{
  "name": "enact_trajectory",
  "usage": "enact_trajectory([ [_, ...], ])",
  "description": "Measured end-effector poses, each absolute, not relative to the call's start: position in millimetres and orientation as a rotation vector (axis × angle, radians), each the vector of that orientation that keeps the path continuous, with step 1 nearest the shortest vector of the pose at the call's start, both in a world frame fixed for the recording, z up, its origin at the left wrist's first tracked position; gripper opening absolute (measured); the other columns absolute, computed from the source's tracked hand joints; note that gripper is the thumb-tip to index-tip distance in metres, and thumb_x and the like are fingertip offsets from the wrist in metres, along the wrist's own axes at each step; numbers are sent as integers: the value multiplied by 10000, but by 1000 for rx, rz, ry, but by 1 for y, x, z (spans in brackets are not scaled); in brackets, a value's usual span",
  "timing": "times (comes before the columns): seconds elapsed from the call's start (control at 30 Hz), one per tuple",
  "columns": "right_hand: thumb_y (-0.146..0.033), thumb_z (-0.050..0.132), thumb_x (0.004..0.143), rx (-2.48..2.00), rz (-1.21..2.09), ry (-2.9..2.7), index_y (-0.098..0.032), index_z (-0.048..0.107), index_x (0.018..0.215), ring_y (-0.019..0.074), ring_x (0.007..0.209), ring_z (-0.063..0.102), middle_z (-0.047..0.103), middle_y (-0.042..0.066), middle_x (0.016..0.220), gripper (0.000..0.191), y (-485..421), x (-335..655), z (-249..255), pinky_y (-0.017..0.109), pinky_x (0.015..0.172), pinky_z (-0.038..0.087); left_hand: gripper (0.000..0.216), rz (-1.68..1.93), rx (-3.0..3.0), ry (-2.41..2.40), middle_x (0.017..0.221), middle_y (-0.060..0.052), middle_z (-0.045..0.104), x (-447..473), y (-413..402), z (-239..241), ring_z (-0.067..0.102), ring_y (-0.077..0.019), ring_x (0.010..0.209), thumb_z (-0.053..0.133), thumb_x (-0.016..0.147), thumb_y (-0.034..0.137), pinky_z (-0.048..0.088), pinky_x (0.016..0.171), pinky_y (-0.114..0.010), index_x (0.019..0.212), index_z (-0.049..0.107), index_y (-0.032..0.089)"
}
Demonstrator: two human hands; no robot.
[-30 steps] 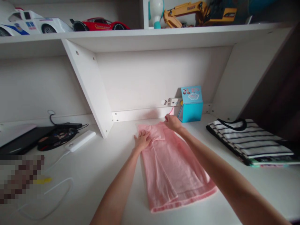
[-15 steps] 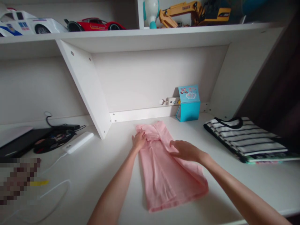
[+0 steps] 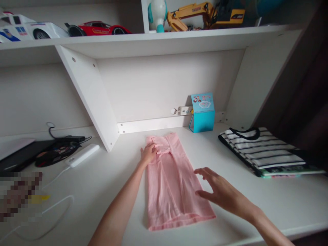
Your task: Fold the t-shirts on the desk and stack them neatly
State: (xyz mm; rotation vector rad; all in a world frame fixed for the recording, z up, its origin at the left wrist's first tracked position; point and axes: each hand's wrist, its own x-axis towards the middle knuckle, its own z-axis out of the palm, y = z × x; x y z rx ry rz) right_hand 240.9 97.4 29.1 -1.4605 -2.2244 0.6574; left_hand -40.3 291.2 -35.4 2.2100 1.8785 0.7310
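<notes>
A pink garment (image 3: 176, 184), its sides folded inward into a long panel, lies on the white desk. Its hem faces me, and a smaller folded piece sits near the far end. My left hand (image 3: 148, 153) rests on the garment's upper left edge, fingers laid over the cloth and apart. At the garment's right edge hovers my right hand (image 3: 217, 188), thumb and fingers spread, with nothing held between them. Whether its fingertips touch the cloth I cannot tell.
A stack of folded striped shirts (image 3: 261, 147) lies at right. Behind stands a blue desk calendar (image 3: 203, 114) by a wall socket (image 3: 185, 110). A white power strip (image 3: 83, 155) with a cable lies left, near an upright panel (image 3: 84, 92). Toy vehicles line the shelf (image 3: 164, 37).
My right hand has moved toward me and opened wider. The garment's lower right part, flared out before, now lies folded inward and straighter. My left hand stays at the upper left.
</notes>
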Motion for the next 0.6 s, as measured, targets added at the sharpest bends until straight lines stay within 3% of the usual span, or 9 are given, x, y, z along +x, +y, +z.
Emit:
enact_trajectory([
  [0.13, -426, 554, 798, -1169, 967, -2496, -286, 531, 1221, 247, 1204, 431, 469, 64, 1313, 447, 75, 240, 37, 361, 998, 366, 357, 692, 2234, 1886, 1327, -17, 478, -40, 290, -35, 387, -225, 1234, 431, 856, 343, 186, 1032, -529, 1204, 502, 305],
  [0.27, -426, 489, 851, -986, 1214, -2617, -311, 516, 1252, 209, 1193, 458, 508, 10, 1294, 418, 68, 244, 57, 314, 1000, 373, 430, 669, 2227, 1907, 1353, -32, 446, -38, 291, -33, 369, -225, 1249, 428, 860, 330, 186, 1037, -530, 1289, 417, 303],
  [0.37, -429, 382, 899, -1168, 934, -2500, -286, 446, 1313, 201, 1213, 435, 438, 23, 1356, 443, 99, 245, 48, 342, 1018, 353, 483, 706, 2194, 1937, 1395, -54, 386, -34, 290, -28, 346, -236, 1267, 378, 878, 278, 152, 1032, -575, 1356, 316, 292],
  [0.43, -409, 360, 905, -1233, 655, -2485, -212, 376, 1362, 212, 1292, 317, 311, 70, 1430, 498, 131, 240, 31, 375, 1059, 285, 424, 700, 2249, 1930, 1427, -42, 333, -29, 286, -23, 282, -241, 1304, 336, 894, 275, 114, 1041, -578, 1314, 390, 293],
  [0.5, -408, 360, 904, -1242, 438, -2540, -144, 285, 1402, 217, 1340, 194, 204, 112, 1464, 568, 164, 231, 12, 398, 1078, 234, 390, 642, 2371, 1847, 1451, -24, 285, -22, 279, -20, 200, -242, 1338, 334, 901, 328, 112, 1050, -559, 1274, 443, 295],
  [0.6, -458, 353, 903, -1283, 233, -2618, -125, 187, 1427, 242, 1355, 106, 157, 139, 1470, 643, 200, 214, -11, 469, 1061, 217, 487, 493, 2496, 1680, 1459, -51, 264, -15, 268, -21, 167, -237, 1349, 379, 880, 420, 150, 1048, -538, 1341, 346, 265],
])
